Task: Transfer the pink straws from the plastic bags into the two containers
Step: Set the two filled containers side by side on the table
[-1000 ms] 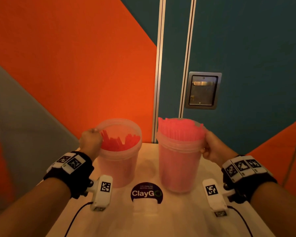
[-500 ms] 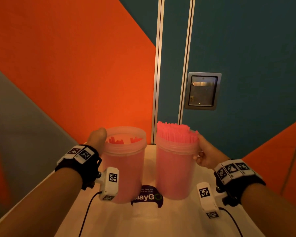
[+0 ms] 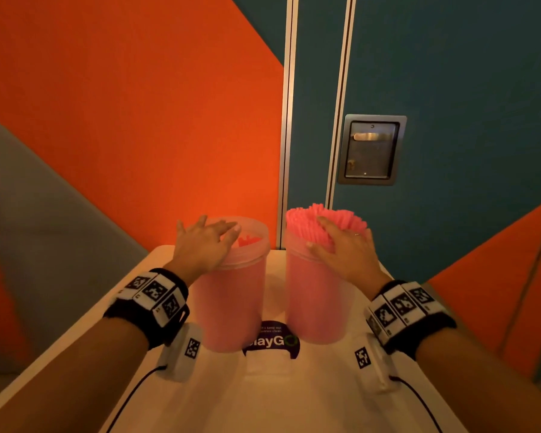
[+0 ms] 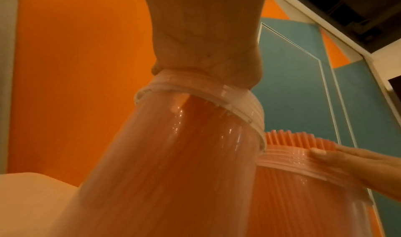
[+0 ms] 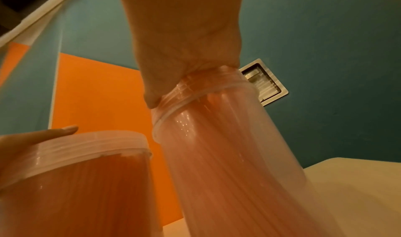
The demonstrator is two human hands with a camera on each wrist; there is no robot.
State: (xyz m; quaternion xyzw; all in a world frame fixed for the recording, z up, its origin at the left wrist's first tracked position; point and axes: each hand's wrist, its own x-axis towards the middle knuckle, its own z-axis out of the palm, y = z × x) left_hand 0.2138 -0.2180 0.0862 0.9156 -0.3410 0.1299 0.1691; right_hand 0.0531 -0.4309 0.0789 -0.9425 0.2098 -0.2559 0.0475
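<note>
Two clear plastic containers stand upright side by side on the white table [image 3: 263,395]. The left container [image 3: 231,301] holds pink straws [image 3: 249,240] that end below its rim. My left hand [image 3: 205,242] lies flat over that rim with straight fingers; the palm [image 4: 206,43] rests on the container [image 4: 173,172]. The right container [image 3: 317,301] is packed with pink straws [image 3: 306,217] sticking out above its rim. My right hand [image 3: 341,248] presses flat on those straws, palm [image 5: 184,35] against the rim of the container [image 5: 228,155]. No plastic bag is in view.
A dark round ClayGo sticker [image 3: 272,342] lies on the table just in front of the containers. Behind them is an orange and teal wall with a recessed metal latch [image 3: 372,150]. Thin cables run from my wrist cameras along the table.
Both hands have let go of the containers' sides and moved on top, now lying flat. The containers stand closer together than a second ago.
</note>
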